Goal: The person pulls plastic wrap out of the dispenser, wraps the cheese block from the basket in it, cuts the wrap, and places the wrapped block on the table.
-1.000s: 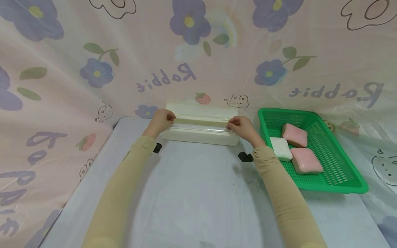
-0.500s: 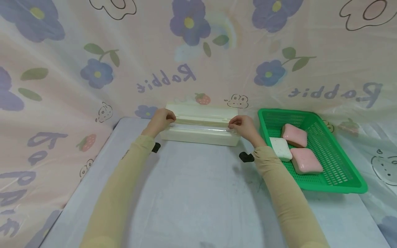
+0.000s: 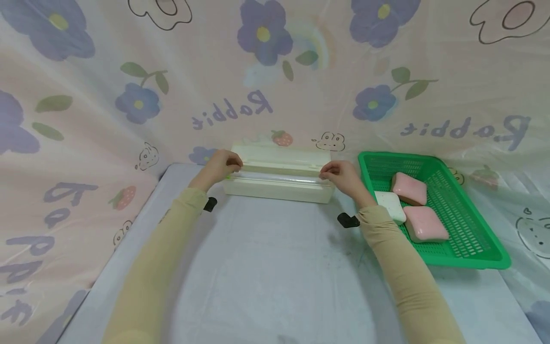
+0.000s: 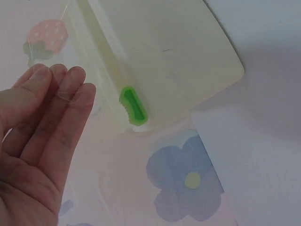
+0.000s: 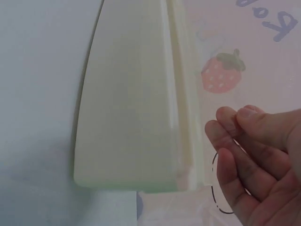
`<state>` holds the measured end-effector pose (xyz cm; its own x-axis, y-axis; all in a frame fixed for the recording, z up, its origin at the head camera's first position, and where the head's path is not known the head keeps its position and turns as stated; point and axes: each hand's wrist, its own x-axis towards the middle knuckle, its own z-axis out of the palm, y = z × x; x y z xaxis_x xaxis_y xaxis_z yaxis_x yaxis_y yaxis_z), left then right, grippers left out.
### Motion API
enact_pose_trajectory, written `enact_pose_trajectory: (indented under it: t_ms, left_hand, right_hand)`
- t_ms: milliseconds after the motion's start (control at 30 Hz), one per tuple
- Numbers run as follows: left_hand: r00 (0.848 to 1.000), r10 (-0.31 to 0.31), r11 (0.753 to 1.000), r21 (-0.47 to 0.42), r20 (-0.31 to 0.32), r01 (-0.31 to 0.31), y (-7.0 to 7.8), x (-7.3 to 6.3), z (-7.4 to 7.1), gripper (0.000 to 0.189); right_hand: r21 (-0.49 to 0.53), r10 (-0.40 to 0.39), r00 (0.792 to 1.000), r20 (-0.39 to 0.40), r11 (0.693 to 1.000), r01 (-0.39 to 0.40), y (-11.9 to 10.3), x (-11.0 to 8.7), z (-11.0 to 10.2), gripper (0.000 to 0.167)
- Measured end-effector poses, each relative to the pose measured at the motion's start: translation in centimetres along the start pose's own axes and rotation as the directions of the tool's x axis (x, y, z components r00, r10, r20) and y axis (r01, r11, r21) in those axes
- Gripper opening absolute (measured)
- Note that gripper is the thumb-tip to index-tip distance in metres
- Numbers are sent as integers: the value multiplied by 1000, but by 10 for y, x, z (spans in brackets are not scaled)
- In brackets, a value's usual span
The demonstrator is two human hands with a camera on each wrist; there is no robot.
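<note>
A cream-coloured cling film dispenser [image 3: 279,191] stands at the back of the table, its lid [image 3: 281,154] raised behind it. At its left end my left hand [image 3: 221,167] pinches the edge of the clear cling film [image 3: 279,177] between thumb and fingertips. On the opposite end my right hand [image 3: 342,177] pinches the film's other side in the same way. A green slide cutter [image 4: 134,106] sits on the dispenser in the left wrist view. In the right wrist view, thumb and index fingertips [image 5: 247,113] meet just beside the dispenser's long edge.
A green plastic basket [image 3: 479,234] stands on the right, close to my right forearm. Inside lie two pink sponge-like blocks [image 3: 425,223] and a white one [image 3: 390,206]. A printed curtain [image 3: 172,71] hangs right behind the dispenser.
Both hands have moved slightly apart, the left a little leftward and the right a little rightward, still pinching the film. The basket and dispenser stay in place.
</note>
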<state>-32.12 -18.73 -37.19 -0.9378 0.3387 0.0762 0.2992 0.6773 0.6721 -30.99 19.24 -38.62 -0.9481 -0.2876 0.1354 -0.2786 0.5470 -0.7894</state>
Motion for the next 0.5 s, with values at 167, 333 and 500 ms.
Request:
enact_pose_trajectory:
  t_ms: [167,333,500]
  left_hand:
    - [999,41,999,12,-29,-40,2,-3,-4,10]
    - [997,63,998,10,-48,-62,7,-5,-9,9]
    - [993,88,996,14,-85,-87,13,-8,-14,9]
  right_hand:
    - [-8,-25,999,-25,1000,25,-3,1,-4,10]
    - [-7,-51,998,-45,999,51,-5,1,-7,11]
    - [0,-60,996,-65,998,60,-11,-2,-11,12]
